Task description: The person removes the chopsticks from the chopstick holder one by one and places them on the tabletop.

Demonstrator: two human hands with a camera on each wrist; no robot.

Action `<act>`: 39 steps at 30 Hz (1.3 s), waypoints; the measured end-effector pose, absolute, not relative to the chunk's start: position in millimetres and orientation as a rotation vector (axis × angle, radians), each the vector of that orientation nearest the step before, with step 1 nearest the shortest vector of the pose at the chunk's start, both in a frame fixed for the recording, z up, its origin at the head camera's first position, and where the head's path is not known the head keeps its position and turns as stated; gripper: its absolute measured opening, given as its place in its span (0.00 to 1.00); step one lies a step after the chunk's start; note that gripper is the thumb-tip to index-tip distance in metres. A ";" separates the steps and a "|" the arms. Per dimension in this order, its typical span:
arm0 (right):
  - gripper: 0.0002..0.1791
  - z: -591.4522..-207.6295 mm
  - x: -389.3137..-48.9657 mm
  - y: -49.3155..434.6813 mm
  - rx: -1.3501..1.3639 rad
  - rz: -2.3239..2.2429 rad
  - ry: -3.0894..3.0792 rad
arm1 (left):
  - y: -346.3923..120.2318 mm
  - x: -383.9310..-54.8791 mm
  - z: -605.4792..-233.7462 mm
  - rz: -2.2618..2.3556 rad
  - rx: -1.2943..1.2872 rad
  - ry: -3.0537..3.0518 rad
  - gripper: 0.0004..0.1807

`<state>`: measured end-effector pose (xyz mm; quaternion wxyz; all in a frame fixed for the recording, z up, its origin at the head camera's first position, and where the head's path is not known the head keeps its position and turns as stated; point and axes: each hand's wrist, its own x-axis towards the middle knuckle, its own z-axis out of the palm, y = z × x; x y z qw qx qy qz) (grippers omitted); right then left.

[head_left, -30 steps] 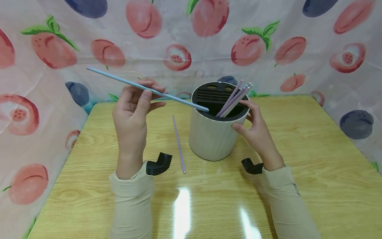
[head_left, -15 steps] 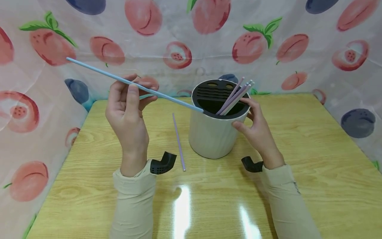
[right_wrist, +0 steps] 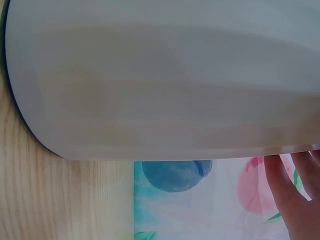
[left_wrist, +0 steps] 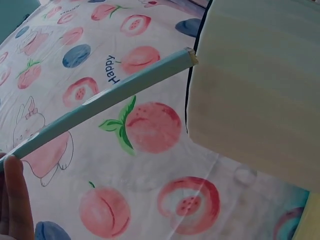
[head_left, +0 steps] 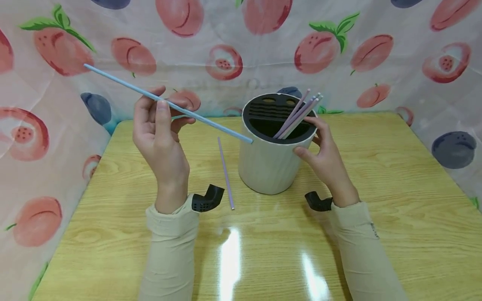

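My left hand (head_left: 162, 140) pinches a light blue pencil (head_left: 211, 122) between thumb and fingers. The pencil slants down to the right, and its low end overlaps the front left rim of a pen holder (head_left: 269, 167). Seen from the left wrist, the pencil (left_wrist: 107, 97) has flat facets and a wood-coloured end close beside the holder's wall (left_wrist: 255, 100). My right hand (head_left: 327, 161) grips the holder at its right rim, thumb in front and fingers behind. Several purple and pale pencils (head_left: 297, 118) lean to the right inside the open compartment.
A single purple pencil (head_left: 226, 175) lies on the wooden table (head_left: 271, 251), left of the holder. The holder's black top (head_left: 263, 109) has slots and round holes at the back. A fruit-print cloth (head_left: 260, 62) stands behind and at the sides.
My left hand has moved left and slightly up. The blue pencil's low end has shifted from over the holder's opening to its front left rim. My right hand keeps its grip.
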<state>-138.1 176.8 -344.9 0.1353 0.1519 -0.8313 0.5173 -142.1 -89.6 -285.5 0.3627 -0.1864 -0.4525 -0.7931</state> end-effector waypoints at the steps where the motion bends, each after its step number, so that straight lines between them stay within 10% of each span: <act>1: 0.35 -344.7 -138.4 177.1 0.440 1.494 -2.408 | -90.3 -143.1 -286.3 -2.029 -0.489 -1.175 0.10; 39: 0.34 -349.7 -138.1 178.7 0.466 1.497 -2.404 | -104.6 -175.2 -335.5 -1.936 -0.131 -2.073 0.13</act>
